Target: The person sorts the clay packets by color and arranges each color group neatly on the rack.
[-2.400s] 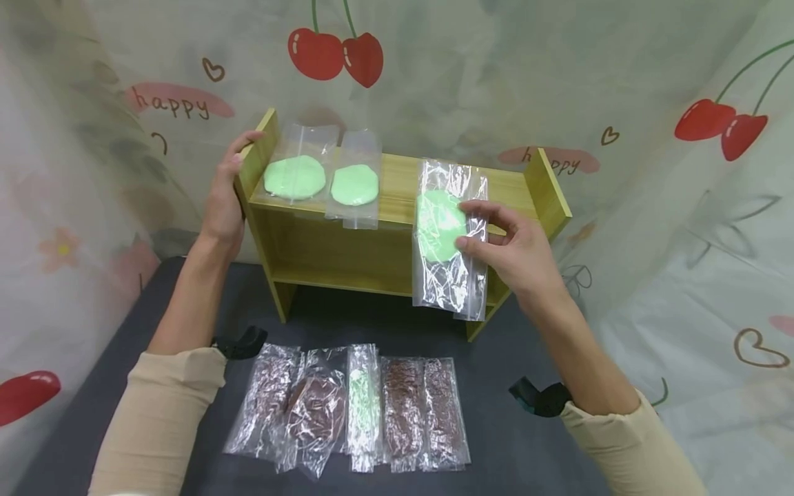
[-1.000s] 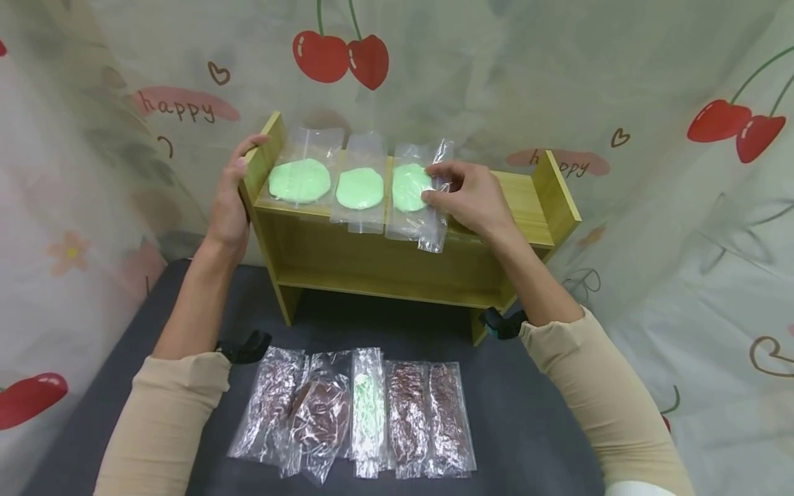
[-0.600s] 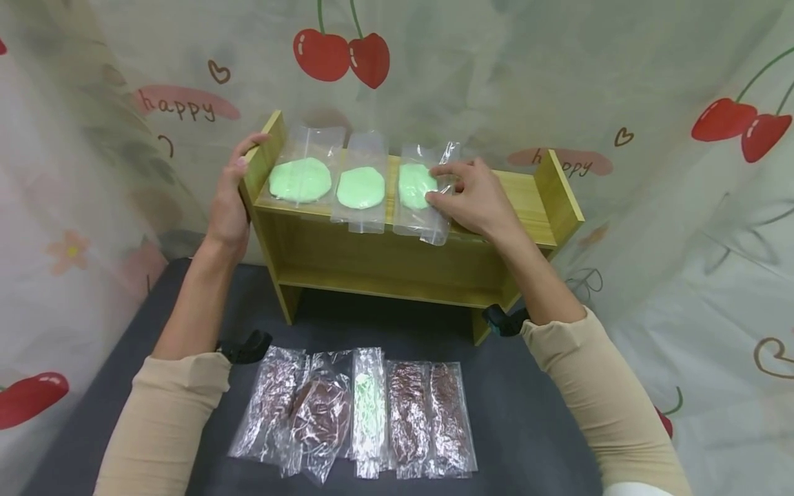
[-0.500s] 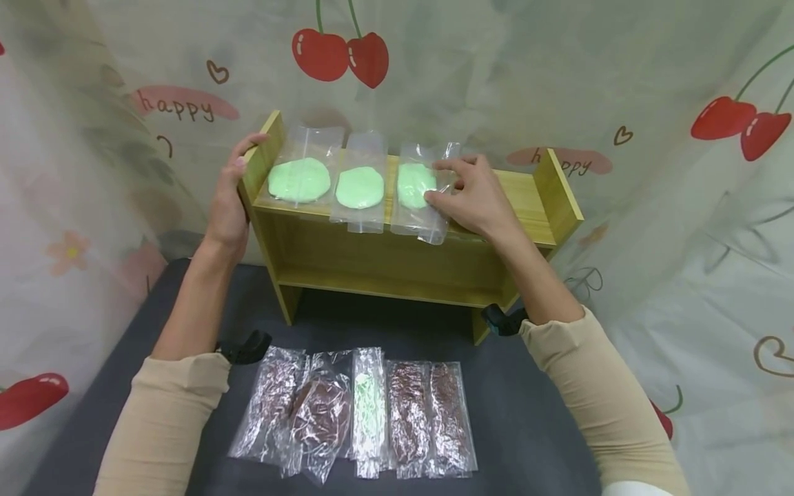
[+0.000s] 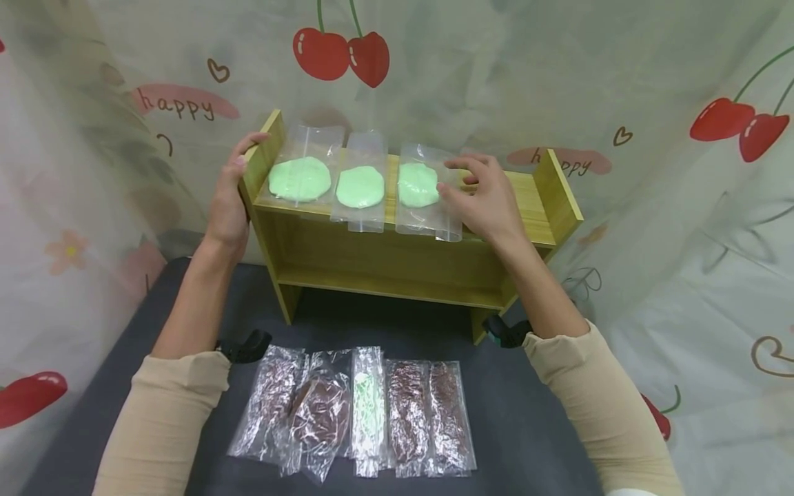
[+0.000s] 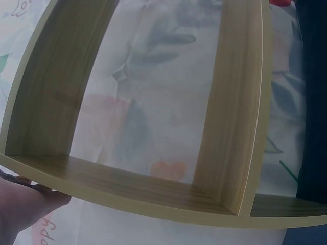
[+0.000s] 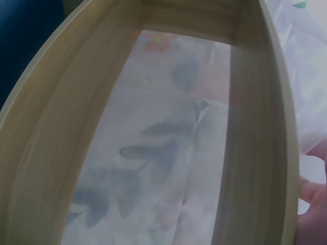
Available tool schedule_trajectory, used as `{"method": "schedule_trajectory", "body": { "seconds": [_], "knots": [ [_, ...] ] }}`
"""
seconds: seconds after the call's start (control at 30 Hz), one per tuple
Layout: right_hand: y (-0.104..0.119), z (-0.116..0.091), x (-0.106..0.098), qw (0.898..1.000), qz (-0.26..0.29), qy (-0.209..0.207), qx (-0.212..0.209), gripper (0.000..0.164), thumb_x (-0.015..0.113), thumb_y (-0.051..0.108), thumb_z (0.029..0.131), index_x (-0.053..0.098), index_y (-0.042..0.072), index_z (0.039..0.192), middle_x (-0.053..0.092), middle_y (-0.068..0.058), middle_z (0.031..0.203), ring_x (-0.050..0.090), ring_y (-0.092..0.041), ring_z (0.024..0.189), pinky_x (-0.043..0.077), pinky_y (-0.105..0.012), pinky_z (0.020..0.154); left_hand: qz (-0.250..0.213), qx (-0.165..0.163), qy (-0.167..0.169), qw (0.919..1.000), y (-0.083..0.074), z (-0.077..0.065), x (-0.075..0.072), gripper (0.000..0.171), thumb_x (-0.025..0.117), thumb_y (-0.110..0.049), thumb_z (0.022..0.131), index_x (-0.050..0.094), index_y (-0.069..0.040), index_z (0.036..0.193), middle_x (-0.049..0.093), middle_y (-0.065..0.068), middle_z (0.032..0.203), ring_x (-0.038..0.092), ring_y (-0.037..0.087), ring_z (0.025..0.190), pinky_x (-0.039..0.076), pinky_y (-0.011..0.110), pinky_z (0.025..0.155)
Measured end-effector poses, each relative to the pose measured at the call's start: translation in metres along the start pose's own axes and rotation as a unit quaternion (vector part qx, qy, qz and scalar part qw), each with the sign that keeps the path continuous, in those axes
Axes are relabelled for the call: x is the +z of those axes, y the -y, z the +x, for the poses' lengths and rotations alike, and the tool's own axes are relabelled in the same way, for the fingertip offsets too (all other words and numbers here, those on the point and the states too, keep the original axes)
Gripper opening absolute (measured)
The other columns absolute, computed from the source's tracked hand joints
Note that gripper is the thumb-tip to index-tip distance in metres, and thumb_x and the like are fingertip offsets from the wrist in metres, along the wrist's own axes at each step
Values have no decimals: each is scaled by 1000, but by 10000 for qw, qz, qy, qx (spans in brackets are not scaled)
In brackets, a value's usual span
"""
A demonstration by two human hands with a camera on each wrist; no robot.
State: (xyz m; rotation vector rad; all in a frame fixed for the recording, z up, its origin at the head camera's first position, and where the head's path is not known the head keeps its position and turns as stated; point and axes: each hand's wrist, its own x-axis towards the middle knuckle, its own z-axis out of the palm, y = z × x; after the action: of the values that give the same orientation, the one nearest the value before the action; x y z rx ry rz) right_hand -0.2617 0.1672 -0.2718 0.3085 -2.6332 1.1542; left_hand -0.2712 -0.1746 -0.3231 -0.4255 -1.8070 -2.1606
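My left hand grips the left side panel of a two-tier wooden shelf, fingertips lapping over the panel's edge. In the left wrist view part of that hand shows against the panel's outside. Three clear zip bags, each with a pale green round of soft stuff, lie on the top board: a left bag, a middle bag and a right bag. Over the right bag's right edge hovers my right hand, thumb and forefinger spread apart. Only its fingers appear at the right wrist view's edge.
On the dark table in front lie several more clear bags: a brown round one, a green one and brown strips such as this bag. A cherry-print curtain hangs behind the shelf.
The right hand brought the third green bag up and left onto the top board, then parted its fingers and drew slightly right. That bag's folded edge has spread. The left hand stayed put.
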Motion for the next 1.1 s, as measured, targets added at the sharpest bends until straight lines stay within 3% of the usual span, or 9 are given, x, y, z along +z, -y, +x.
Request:
{"method": "schedule_trajectory", "body": {
  "seconds": [0.23, 0.4, 0.57, 0.8, 1.1],
  "knots": [
    [-2, -23, 1, 9956, 703, -449, -421, 39, 69, 23, 93, 65, 11, 131, 57, -7, 131, 54, -24, 109, 47, -37, 90, -49, 3, 30, 10000, 0, -1, -2, 47, 31, -35, 100, 51, -20, 139, 33, 7, 144, 36, 25, 121, 28, 34, 96],
    [-2, -41, 1, 9848, 1391, -845, -608, 45, 69, 15, 93, 59, 14, 137, 59, -11, 130, 57, -22, 105, 44, -27, 86, -22, -17, 30, 10000, 0, -2, -1, 47, 30, -34, 100, 51, -20, 139, 31, 7, 147, 34, 25, 125, 26, 35, 97],
    [-4, -58, 1, 9751, 1781, -1056, -796, 41, 66, 9, 94, 60, 7, 134, 61, -10, 126, 58, -19, 100, 46, -26, 83, -81, 3, 5, 10000, 0, -1, 0, 46, 30, -34, 100, 51, -20, 139, 32, 7, 145, 35, 24, 123, 28, 34, 96],
    [-9, -83, 1, 9620, 2266, -1128, -1024, 31, 65, 2, 93, 63, -4, 124, 64, -17, 114, 60, -22, 97, 50, -25, 82, -102, 20, 11, 9999, 0, 0, 1, 45, 31, -34, 100, 52, -21, 138, 34, 7, 144, 37, 24, 120, 29, 32, 94],
    [-20, -109, 10, 9632, 2389, -824, -916, 28, 63, 1, 95, 64, -1, 123, 66, -16, 109, 63, -22, 97, 50, -24, 83, -215, 16, 38, 9998, -1, -1, 0, 45, 30, -32, 101, 52, -21, 138, 37, 9, 137, 40, 22, 110, 33, 31, 88]
  ]
}}
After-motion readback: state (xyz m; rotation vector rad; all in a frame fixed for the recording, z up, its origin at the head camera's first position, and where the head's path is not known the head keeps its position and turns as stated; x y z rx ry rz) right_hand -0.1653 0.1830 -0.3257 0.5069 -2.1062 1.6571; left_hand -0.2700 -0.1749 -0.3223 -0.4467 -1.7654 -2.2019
